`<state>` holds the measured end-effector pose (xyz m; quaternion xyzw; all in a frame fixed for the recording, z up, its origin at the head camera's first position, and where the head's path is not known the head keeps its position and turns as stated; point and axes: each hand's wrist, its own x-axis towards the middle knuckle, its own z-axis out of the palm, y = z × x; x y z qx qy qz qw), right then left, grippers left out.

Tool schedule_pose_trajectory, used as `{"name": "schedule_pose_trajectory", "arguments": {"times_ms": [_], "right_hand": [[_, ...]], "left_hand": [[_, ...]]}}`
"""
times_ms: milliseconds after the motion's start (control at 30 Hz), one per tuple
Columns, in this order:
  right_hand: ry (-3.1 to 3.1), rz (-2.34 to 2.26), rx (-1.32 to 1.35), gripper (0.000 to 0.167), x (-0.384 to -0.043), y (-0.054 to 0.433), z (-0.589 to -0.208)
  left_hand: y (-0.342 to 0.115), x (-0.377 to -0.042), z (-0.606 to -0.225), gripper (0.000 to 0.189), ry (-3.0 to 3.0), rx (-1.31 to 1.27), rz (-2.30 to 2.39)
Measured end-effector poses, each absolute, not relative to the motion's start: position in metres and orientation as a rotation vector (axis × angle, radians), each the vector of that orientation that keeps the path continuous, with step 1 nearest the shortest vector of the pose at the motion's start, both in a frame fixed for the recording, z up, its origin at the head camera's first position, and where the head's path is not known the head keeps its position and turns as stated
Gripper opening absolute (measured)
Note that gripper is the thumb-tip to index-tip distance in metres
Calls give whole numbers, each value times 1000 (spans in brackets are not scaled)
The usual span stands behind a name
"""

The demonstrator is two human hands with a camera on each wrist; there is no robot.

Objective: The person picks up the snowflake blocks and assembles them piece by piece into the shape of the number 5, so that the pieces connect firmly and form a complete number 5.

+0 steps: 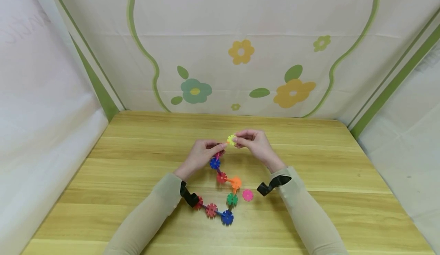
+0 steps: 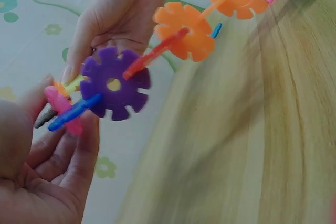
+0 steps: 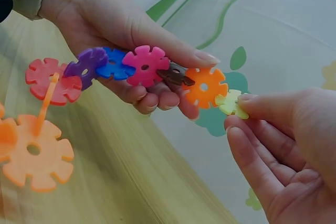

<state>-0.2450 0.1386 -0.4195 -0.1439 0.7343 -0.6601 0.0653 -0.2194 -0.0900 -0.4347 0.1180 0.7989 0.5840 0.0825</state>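
My left hand grips the upper end of a chain of notched plastic discs, its thumb near an orange notched disc. My right hand pinches a yellow notched disc between thumb and fingertips, right at the edge of that orange one. From the left hand the chain runs through a brown disc, a pink disc, a blue disc, a purple disc and a red disc. It bends at an orange disc lower down.
Further along the chain come a green disc, a dark blue disc and a red disc, over the wooden table. A separate pink disc lies to the right. Flower-patterned cloth encloses the back and sides.
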Motion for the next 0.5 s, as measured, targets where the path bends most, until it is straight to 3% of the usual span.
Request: {"name": "schedule_pose_trajectory", "arguments": {"times_ms": [500], "right_hand": [[2192, -2009, -434, 19, -245, 133, -422]], "left_hand": [[-87, -221, -440, 48, 2301, 391, 1854]]}}
